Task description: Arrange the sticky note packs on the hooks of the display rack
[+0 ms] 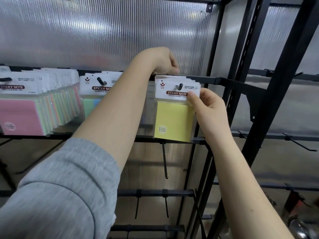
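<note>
Yellow sticky note pack point(174, 116) hangs on the rightmost hook point(180, 86), pinched at its header by my right hand point(211, 111). My left hand point(164, 62) curls over the rail behind it; my forearm crosses the middle packs point(96, 94), beside the pink-fronted row point(34, 104).

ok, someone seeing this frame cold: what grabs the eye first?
Probably the yellow sticky note pack at centre, hanging on a black hook at the front of a stack, with the right hand pinching its right edge. The left hand reaches over the top of that stack, fingers curled at the rail. To the left, a dense row of pastel packs fronted by a pink one, and bare hooks below.
</note>
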`<state>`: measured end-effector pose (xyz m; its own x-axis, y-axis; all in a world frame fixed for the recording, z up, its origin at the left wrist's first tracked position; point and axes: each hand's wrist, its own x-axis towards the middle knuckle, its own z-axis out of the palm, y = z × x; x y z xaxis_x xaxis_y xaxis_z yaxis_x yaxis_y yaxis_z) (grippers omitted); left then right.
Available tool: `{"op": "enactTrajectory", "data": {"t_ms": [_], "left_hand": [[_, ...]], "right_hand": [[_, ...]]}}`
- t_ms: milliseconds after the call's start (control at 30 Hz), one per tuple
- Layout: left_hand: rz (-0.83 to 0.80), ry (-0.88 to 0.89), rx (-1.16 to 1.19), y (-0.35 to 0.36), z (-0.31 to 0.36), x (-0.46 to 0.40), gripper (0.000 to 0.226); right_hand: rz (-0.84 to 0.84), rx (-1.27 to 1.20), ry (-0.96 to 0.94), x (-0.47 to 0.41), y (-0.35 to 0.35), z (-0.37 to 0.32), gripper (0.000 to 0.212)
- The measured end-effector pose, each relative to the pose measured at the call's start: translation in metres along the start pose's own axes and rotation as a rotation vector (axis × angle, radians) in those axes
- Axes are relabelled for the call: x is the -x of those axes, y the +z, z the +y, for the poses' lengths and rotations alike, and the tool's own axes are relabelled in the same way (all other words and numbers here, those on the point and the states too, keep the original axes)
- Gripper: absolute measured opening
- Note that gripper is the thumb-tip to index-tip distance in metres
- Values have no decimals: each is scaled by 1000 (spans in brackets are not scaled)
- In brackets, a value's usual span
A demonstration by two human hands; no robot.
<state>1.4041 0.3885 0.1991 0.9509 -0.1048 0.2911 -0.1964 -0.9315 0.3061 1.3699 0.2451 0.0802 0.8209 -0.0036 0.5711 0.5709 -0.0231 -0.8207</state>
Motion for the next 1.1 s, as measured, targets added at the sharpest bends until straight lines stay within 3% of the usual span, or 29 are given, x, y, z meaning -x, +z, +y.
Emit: {"op": "enactTrajectory", "data": {"t_ms": [133,400,733,833,1100], "left_hand": [[185,57,132,-4,4,8,13],[534,88,281,2,-5,41,9],[765,68,395,31,-11,107,11],[813,-9,382,40,-14,135,11],[737,-174,346,62,-40,195,12]], "right_hand": [[199,77,-92,9,5,6,24],[205,39,2,7,10,5,18],[235,105,10,25,1,0,14],[213,178,20,42,-10,0,6],[204,414,47,99,-40,2,19]]}}
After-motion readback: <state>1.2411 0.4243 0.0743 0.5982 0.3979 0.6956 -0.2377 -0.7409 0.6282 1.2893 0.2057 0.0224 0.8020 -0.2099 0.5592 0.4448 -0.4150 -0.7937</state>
